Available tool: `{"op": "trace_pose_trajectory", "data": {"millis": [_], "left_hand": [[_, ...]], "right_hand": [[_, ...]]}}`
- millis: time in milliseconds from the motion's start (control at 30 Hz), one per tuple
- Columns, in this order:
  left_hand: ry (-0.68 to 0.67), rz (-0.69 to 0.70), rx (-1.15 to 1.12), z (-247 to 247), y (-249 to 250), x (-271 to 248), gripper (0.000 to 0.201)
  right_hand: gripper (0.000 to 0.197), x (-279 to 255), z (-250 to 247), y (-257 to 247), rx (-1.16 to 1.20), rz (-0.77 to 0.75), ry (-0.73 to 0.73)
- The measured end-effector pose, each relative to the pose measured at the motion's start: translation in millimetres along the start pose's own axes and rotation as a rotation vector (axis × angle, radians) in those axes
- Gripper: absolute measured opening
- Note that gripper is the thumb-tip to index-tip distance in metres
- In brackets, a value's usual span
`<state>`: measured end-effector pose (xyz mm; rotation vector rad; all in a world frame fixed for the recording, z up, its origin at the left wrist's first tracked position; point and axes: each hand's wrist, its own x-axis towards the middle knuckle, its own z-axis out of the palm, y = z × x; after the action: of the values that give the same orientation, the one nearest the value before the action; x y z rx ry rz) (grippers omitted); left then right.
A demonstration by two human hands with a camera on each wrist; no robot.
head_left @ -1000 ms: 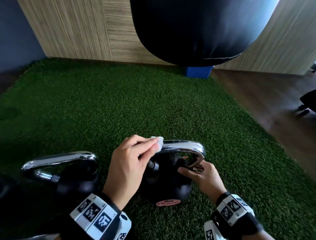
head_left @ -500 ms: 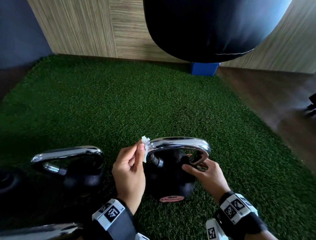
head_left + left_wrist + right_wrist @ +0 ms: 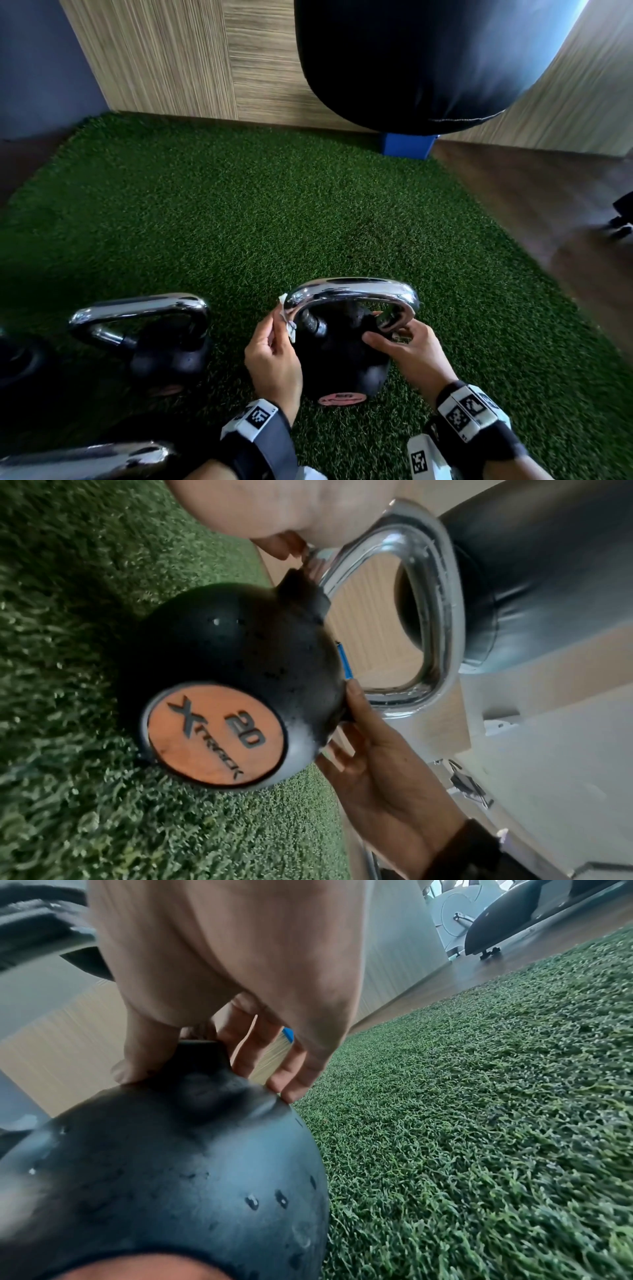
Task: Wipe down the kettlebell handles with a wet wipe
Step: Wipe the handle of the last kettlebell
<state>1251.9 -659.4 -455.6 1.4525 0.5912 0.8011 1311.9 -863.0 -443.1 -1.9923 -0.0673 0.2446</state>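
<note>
My left hand (image 3: 274, 356) pinches the wet wipe (image 3: 287, 317) against the left bend of the chrome handle (image 3: 352, 291), low centre of the head view. My right hand (image 3: 411, 349) grips the handle's right leg, steadying the kettlebell (image 3: 342, 370). I should wrap the wipe fully round before sliding along.

Kettlebell (image 3: 342, 363): black body, chrome handle (image 3: 352, 291), orange disc (image 3: 215, 734). Wipe (image 3: 287, 318) white. Turf (image 3: 239, 222) green. Bag (image 3: 428, 61) black. Wall (image 3: 191, 58) streaked beige. Wristbands (image 3: 469, 414): black-white squares.
</note>
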Motion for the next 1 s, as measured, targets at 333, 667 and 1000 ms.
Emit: {"op": "trace_pose_trajectory", "data": {"millis": [333, 667, 1000], "left_hand": [[-0.116, 0.004, 0.038, -6, -4, -24, 0.022], [-0.23, 0.182, 0.199, -17, -9, -5, 0.023], [-0.478, 0.243, 0.429, 37, 18, 56, 0.022]], "right_hand": [[0.058, 5, -11, -19, -0.11, -0.036, -0.126], [0.067, 2, -16, 6, -0.234, -0.078, -0.053], [0.012, -49, -5, -26, -0.572, -0.383, -0.224]]}}
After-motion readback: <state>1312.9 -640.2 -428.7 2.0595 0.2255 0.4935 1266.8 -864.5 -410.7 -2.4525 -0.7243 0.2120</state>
